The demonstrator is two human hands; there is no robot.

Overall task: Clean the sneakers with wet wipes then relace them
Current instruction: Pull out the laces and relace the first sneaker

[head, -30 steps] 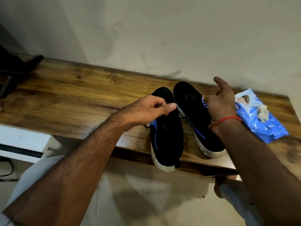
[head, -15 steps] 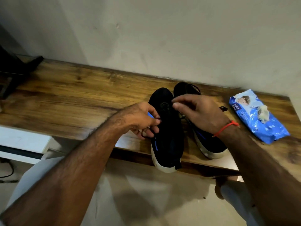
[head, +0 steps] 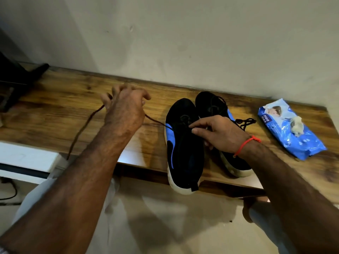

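This looks like a room in a home. A long wooden surface (head: 55,114) with a dark-stained grain runs along a plain, scuffed off-white wall (head: 183,43). A pair of black and blue sneakers (head: 185,143) sits on it beside a blue pack of baby wet wipes (head: 291,132) at the right. At the far left stands a dark object (head: 16,77), too cut off to identify. Low at the near left, a white unit (head: 27,158) and a cable (head: 11,191) show, over a pale floor (head: 165,217).

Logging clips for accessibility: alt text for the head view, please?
The left hand pulls a dark shoelace sideways out of the left sneaker while the right hand pinches at its eyelets; a blue wet wipes pack lies on the wooden shelf.
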